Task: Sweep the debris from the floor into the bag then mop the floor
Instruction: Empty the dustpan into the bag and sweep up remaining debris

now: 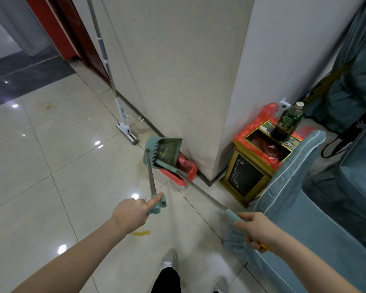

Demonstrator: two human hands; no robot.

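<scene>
Left hand (131, 214): fingers curled shut around the green plastic grip of the dustpan handle (152, 178), forefinger stretched along the grip. Handle: thin metal rod, long axis running up and slightly left from the hand to the pan.

Right hand (256, 230): fingers wrapped closed on the green grip of the broom handle (203, 194). Handle: metal rod, long axis running up and left from the hand toward the pan.

Dustpan (167, 150): green plastic, wedge-shaped, toothed comb along one edge, raised and tilted; dark and yellowish debris (164, 153) inside. Broom's green neck lies across the pan's lower edge.

Bag (185, 167): red thin plastic, crinkled, lining a small bin at the wall's foot, directly beneath and behind the pan.

Mop (123, 123): white flat head on floor, metal pole leaning against the beige wall, well left of the pan.

Floor (51, 166): glossy pale tiles; yellow smear (141, 233) near the left wrist.

Gold-framed bin (256, 166): red liner, dark bottle (287, 123) standing on its rim.
</scene>
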